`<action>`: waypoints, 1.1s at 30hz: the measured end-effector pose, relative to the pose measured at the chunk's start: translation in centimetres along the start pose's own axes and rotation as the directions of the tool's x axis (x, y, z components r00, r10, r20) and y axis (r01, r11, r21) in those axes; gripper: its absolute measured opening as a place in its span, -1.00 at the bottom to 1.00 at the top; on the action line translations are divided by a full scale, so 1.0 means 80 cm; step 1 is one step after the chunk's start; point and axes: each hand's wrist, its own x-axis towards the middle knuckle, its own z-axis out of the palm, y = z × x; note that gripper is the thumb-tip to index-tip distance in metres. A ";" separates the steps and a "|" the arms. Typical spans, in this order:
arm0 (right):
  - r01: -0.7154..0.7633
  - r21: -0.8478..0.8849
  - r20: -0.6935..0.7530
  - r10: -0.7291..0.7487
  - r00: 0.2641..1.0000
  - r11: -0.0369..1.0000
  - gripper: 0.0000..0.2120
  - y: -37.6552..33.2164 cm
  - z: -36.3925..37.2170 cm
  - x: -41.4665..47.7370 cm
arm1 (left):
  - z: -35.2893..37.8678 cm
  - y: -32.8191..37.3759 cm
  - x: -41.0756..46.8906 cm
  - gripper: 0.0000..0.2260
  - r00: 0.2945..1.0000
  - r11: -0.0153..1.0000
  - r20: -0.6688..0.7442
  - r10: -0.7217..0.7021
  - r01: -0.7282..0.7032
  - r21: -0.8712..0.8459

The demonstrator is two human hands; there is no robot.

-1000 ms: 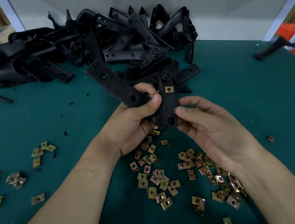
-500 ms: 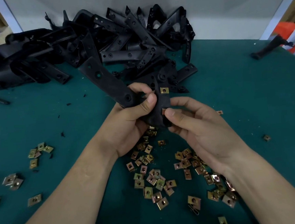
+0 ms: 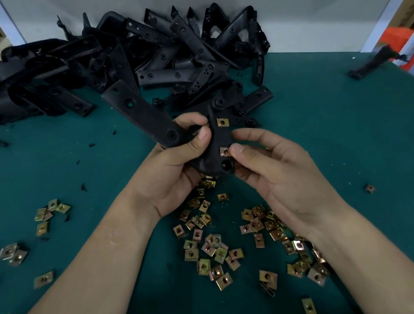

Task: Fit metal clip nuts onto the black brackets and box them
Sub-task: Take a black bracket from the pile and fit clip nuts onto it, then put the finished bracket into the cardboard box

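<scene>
Brass-coloured and square, a second clip nut now shows on the near leg of the black bracket. A second ago we could see only the upper one there. Our right hand pinches it in place, with the thumb tip against its right edge and the other fingers curled behind the bracket. The first clip nut sits higher on the same leg, where it was before. Our left hand still grips the bracket at its bend, thumb across the front. The long arm points up and to the left, and the whole piece is held above the green table. Loose clip nuts lie scattered beneath our wrists. The pile of brackets is heaped along the far edge.
</scene>
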 end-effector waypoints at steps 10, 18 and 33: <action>0.064 -0.150 0.017 -0.062 0.998 0.987 -0.70 0.000 -0.012 0.000 | -0.005 -0.003 0.000 -0.91 0.999 0.992 0.035 -0.029 0.024 0.121; -0.006 -0.234 -0.093 -0.016 0.996 0.972 -0.81 -0.026 0.004 -0.010 | 0.016 -0.006 -0.004 -0.80 0.995 0.973 -0.086 0.050 -0.029 0.229; 0.144 0.032 -0.477 -0.112 0.872 0.989 -0.68 -0.090 -0.116 -0.279 | 0.253 -0.066 -0.077 -0.22 0.975 0.874 0.176 0.138 -0.203 0.441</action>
